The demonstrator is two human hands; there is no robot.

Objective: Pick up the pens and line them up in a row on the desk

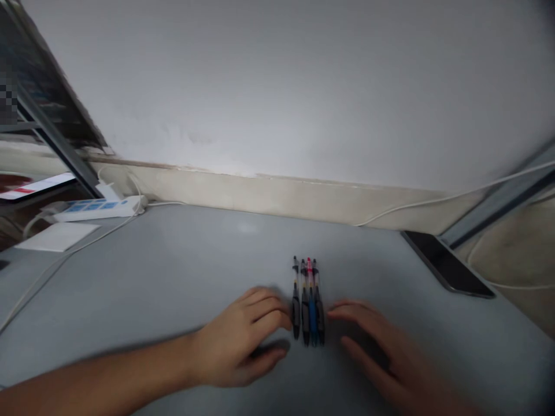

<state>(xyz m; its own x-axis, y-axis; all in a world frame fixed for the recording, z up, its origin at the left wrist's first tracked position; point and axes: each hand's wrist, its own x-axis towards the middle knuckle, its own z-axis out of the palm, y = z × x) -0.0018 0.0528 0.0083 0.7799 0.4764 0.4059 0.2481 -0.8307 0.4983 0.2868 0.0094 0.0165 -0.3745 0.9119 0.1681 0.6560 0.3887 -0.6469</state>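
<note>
Grey tabletop (pixel 173 271) below pale wall (pixel 303 104) bears four pens (pixel 312 312) between left hand (pixel 243 341) and right hand (pixel 401 349), both unclenched.

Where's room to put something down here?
Bare desk lies beyond the right hand, between the four pens and the smartphone, and between left hand and power strip. It's crowded around the pens, where both hands are close.

Your light is dim and cool, brightest across the middle of the wall (pixel 277 110) and fading toward the top-right corner. A faint patch of glare lies on the counter (pixel 203 248). Your left hand (pixel 240 341) throws a soft shadow; your right hand (pixel 384 341) is blurred. Pixel blocks mar the left edge.
</note>
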